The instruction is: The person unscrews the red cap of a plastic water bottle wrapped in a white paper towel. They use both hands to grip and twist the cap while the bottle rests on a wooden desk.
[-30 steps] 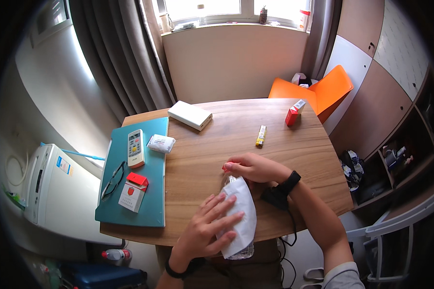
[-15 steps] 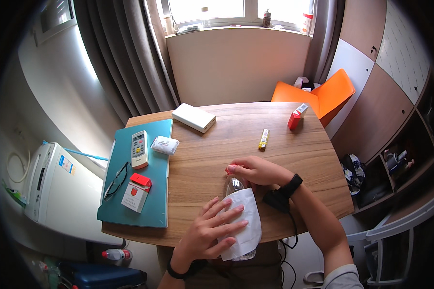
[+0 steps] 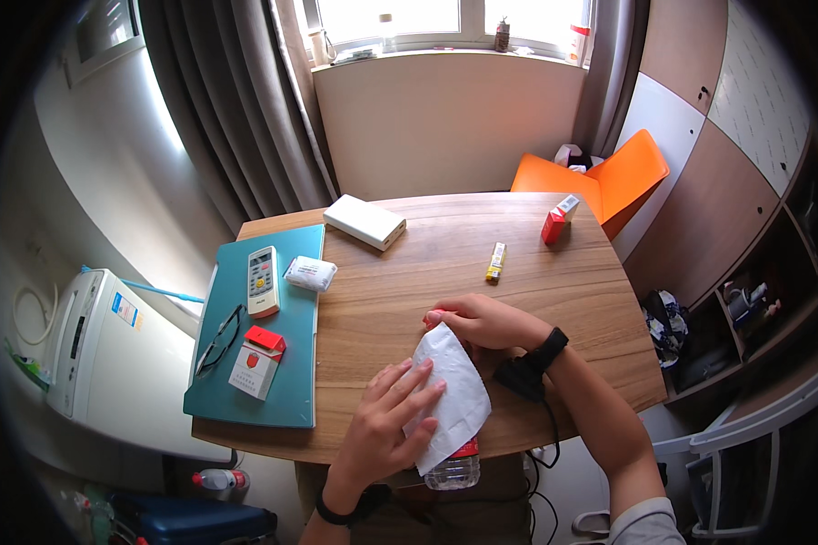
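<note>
White tissue (image 3: pixel 452 386) on btl (image 3: pixel 453 474) — L hand (image 3: pixel 384 425) atop, R hand (image 3: pixel 489 321) gripping cap (image 3: pixel 432 319)

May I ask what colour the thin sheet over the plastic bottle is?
The thin sheet is white, clearest in the head view.

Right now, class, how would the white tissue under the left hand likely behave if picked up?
The white tissue would probably flop, since it bends over the clear bottle. Its thin, lightly wrinkled sheet suggests little weight and perhaps easy tearing.
</note>
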The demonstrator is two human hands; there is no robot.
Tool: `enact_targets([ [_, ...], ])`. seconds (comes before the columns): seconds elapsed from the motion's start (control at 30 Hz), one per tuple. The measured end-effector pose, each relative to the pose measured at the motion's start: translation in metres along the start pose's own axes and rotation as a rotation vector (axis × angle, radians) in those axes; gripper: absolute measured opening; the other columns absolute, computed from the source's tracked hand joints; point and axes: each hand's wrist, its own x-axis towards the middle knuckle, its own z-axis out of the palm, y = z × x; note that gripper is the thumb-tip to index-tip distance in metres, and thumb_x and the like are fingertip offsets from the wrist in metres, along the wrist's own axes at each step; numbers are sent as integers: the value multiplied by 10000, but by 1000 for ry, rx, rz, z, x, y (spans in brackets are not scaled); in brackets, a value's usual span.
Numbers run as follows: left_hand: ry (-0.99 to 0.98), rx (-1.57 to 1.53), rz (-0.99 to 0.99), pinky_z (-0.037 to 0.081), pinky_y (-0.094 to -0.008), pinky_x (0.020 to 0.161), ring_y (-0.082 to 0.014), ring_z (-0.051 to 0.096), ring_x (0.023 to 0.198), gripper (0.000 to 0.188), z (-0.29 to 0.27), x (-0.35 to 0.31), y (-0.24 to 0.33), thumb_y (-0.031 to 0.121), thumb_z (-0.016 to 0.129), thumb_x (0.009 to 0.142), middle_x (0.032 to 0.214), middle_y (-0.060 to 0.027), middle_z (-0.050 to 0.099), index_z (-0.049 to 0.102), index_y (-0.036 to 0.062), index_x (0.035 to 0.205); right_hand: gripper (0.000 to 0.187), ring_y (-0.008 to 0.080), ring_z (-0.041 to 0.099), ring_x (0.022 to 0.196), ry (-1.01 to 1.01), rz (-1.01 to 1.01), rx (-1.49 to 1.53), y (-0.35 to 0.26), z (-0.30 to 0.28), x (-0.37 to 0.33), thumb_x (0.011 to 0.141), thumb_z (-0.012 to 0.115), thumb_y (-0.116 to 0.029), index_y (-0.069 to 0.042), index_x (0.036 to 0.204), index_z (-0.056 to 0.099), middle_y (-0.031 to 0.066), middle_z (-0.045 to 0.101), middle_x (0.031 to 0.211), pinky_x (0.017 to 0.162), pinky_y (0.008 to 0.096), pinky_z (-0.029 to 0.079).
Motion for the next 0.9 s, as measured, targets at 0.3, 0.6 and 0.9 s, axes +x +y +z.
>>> enact_targets([
  [0.3, -112, -20, 143, 326, -570, 1210, -435, 465, 1440, 404, -4, -2, -2, 271, 732, 886, 1529, -206, 549, 766, 168, 1275, 472, 150, 649, 614, -12, -50, -73, 8, -2, 5, 1110, 490, -433, -3, 1142, 681, 72, 673, 801, 566, 322, 538],
  [0.6, -111, -32, 138, 325, -561, 1216, -409, 488, 1419, 420, -4, -1, -2, 307, 729, 919, 1514, -197, 558, 739, 147, 1308, 457, 143, 629, 647, -2, 3, -55, 2, -3, 2, 1119, 476, -413, 1, 1104, 669, 56, 652, 785, 601, 320, 538],
  [0.9, -38, -51, 186, 405, -546, 1157, -386, 595, 1308, 391, -6, -3, -2, 273, 759, 881, 1375, -169, 674, 759, 109, 1236, 509, 176, 672, 565, 27, 90, 10, -4, -3, 0, 1117, 456, -443, 24, 1155, 654, 81, 665, 769, 518, 328, 555],
])
